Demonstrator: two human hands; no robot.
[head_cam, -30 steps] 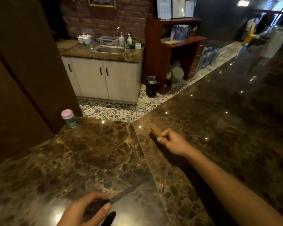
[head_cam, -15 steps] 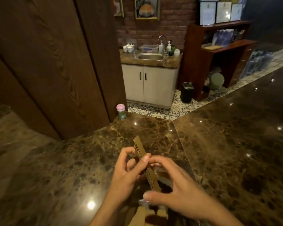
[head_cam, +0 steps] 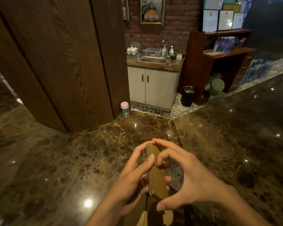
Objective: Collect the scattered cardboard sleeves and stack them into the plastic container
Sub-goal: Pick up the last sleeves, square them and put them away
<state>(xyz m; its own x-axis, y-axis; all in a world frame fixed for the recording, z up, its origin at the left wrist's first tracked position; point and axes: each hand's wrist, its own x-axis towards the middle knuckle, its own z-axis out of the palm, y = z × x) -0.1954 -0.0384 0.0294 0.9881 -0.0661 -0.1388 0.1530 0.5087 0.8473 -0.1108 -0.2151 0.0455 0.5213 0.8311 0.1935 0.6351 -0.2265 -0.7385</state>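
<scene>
A thin stack of flattened brown cardboard sleeves (head_cam: 157, 175) stands on edge above the dark marble counter (head_cam: 72, 160), held between both hands. My left hand (head_cam: 132, 180) grips its left side with the thumb across the corrugated edge. My right hand (head_cam: 191, 178) pinches it lengthwise, fingertips on the far end and thumb at the near end. More brown cardboard (head_cam: 153, 216) shows at the bottom edge below my hands; whether it lies in a container I cannot tell. The plastic container is not clearly visible.
A small green jar with a pink lid (head_cam: 125, 109) stands at the counter's far edge beside a tall wooden panel (head_cam: 59, 62). Beyond are a sink cabinet (head_cam: 153, 85), a black bin (head_cam: 188, 95) and a wooden shelf unit (head_cam: 219, 62). Counter continues to the right.
My right hand brought a sleeve from the counter's middle to the left hand. Both hands now hold the stack together, squared up, and the view has turned left.
</scene>
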